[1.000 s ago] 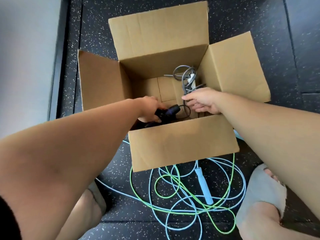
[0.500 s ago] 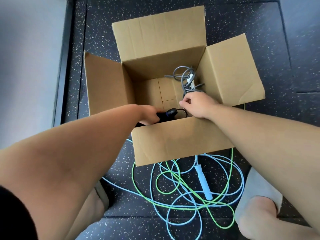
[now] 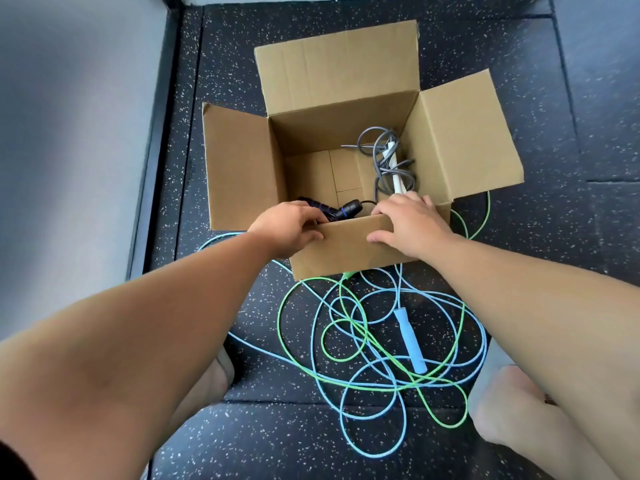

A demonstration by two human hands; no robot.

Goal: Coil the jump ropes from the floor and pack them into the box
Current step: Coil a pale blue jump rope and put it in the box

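Note:
An open cardboard box [image 3: 242, 168] stands on the dark speckled floor. Inside lie a grey rope with white handles [image 3: 389, 161] at the right and a black jump rope's handles [image 3: 341, 211] at the near left. My left hand [image 3: 285, 226] and my right hand [image 3: 410, 225] both hold the top edge of the near flap [image 3: 346, 249], fingers inside, thumbs on its outer face. My left fingertips lie right beside the black handles. In front of the box a light blue rope with its blue handle [image 3: 410, 341] and a green rope [image 3: 301, 362] lie tangled together.
A grey wall [image 3: 69, 133] with a black baseboard runs along the left. My two feet [image 3: 502, 403] stand on either side of the tangled ropes. Green rope also trails round the box's right side [image 3: 486, 209].
Both hands have drawn back out of the box to its near flap. My left hand has let go of the black handles, which now lie inside.

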